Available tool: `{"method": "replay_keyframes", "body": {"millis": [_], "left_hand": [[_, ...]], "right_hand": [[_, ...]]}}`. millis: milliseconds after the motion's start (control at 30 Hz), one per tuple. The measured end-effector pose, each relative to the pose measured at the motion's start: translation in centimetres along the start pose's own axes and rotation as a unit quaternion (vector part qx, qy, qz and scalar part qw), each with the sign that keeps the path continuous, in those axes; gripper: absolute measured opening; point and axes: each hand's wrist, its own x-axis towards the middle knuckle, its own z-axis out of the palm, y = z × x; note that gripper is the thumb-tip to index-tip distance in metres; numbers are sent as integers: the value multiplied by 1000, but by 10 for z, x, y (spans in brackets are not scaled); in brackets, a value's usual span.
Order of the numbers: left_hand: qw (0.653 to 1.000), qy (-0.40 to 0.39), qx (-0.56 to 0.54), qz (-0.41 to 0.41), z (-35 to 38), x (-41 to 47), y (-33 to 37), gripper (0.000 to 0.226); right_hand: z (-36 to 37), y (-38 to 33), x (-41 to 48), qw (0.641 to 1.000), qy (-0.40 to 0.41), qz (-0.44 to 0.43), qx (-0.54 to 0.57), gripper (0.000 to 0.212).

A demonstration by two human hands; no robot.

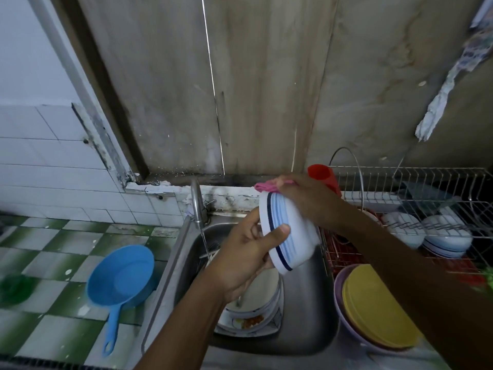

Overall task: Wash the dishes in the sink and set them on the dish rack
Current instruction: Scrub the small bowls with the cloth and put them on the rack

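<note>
Glossy rnd bowl (290, 236), pink cloth (266, 186)

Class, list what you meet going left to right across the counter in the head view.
Blue scoop → tap → striped bowl → yellow plates → white bowls in the dish rack.

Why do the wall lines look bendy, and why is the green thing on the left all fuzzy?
Head view: the wide-angle lens bends straight lines on the wall; the green thing and the yellow plates lie at the frame's smeared edges; the striped bowl and pink cloth in the middle look sharper.
</note>
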Motion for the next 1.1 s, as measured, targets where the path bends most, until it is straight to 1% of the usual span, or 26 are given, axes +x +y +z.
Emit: {"method": "replay_keyframes", "body": {"millis": [67,133,167,233,267,300,333,367,400,467,533,567,633,700,767,833,900,967,1033,1100], "left_hand": [[1000,-2,18,-2,2,-2,-3,40],[999,-1,32,-5,4,-3,-6,38],[999,2,37,-7,4,-2,-6,38],[999,10,37,-9,3,2,-6,37],[999,16,38,-7,2,4,-6,35],[999,26,39,-7,1,5,-6,34],[999,35,37,-7,-1,4,-6,32],[999,39,32,-10,-3,5,-6,32],[999,37,26,-12,-3,4,-7,32],[999,33,24,-17,-1,7,-7,33],[998,50,19,-34,-1,14,-8,31],[997,62,11,-41,-2,18,-7,30],[996,79,-10,-50,-2,27,-4,26],[994,74,-47,-65,-5,35,0,21],[987,56,-120,-86,-8,39,7,21],[971,50,-217,-89,-11,40,10,33],[945,44,-311,-85,-14,41,10,49],[931,48,-350,-86,-13,43,9,62],[925,68,-362,-92,-9,46,8,59],[922,98,-365,-79,-8,49,8,49]], "right_hand": [[-2,6,0,999,-7,-16,-28,29],[-2,6,1,994,-49,2,-94,27],[-1,5,1,991,-58,6,-122,24],[5,0,-1,989,-29,-9,-145,28],[10,-6,-7,990,-10,-27,-134,31],[15,-10,-13,988,5,-62,-139,32],[20,-12,-19,983,11,-101,-155,32],[20,-11,-20,979,4,-120,-165,32],[17,-8,-17,978,-12,-111,-176,32],[10,0,-1,978,-44,-61,-194,33],[11,2,10,988,-35,-6,-147,31],[15,2,11,991,-17,-14,-129,31],[24,2,10,988,19,-66,-136,31],[34,8,8,973,56,-137,-176,32],[39,13,5,961,99,-172,-191,34],[49,20,-4,944,138,-203,-219,38],[65,26,-17,921,177,-218,-269,44],[78,34,-27,906,216,-226,-285,47],[90,43,-35,898,267,-242,-254,47],[97,50,-37,905,319,-233,-158,48]]}}
